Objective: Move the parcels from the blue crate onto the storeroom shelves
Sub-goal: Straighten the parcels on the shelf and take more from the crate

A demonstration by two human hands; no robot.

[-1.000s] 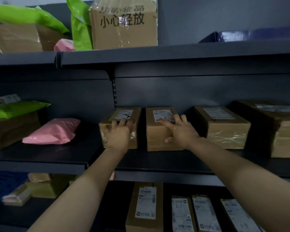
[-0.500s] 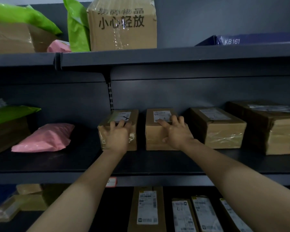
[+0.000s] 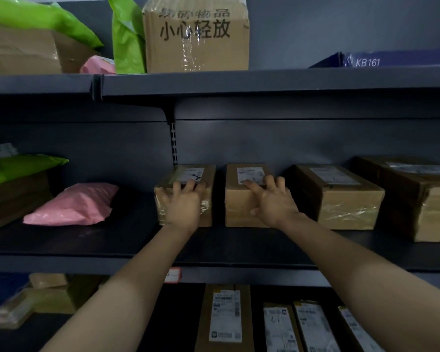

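**Pressing two small parcels onto the middle shelf**

Both hands stay where they were half a second ago. The left hand [image 3: 182, 207] has its palm on the front face of a small brown cardboard box wrapped in clear tape [image 3: 208, 174]. Its fingers [image 3: 188, 185] lie over the top front edge, bent there but closed round nothing. The right hand [image 3: 272, 201] has its palm on the front of a plain brown cardboard box [image 3: 236, 207] just beside. Its fingers are spread loosely on the lid, the forefinger stretched onto the white label. Both boxes stand on the dark grey metal middle shelf [image 3: 112, 240], a narrow gap between them. Only the view has drifted, so everything sits slightly further right than before.

At far left, a brown carton under a green plastic mailer [image 3: 18, 166] is cut off by the frame edge. A pink plastic mailer [image 3: 71, 204] lies in full view beside it. The hands cover much of both boxes' fronts. At far right, a large taped brown carton [image 3: 422, 199] is cut off too. Below, a row of flat brown parcels with white labels [image 3: 225, 316] is dim and runs out of frame.

The labels on the two held boxes are too blurred to read. On the upper shelf [image 3: 239, 80], a tall brown carton [image 3: 196, 52] is printed 小心轻放 in black. Right of it, a dark blue box [image 3: 396, 59] reads KB161.
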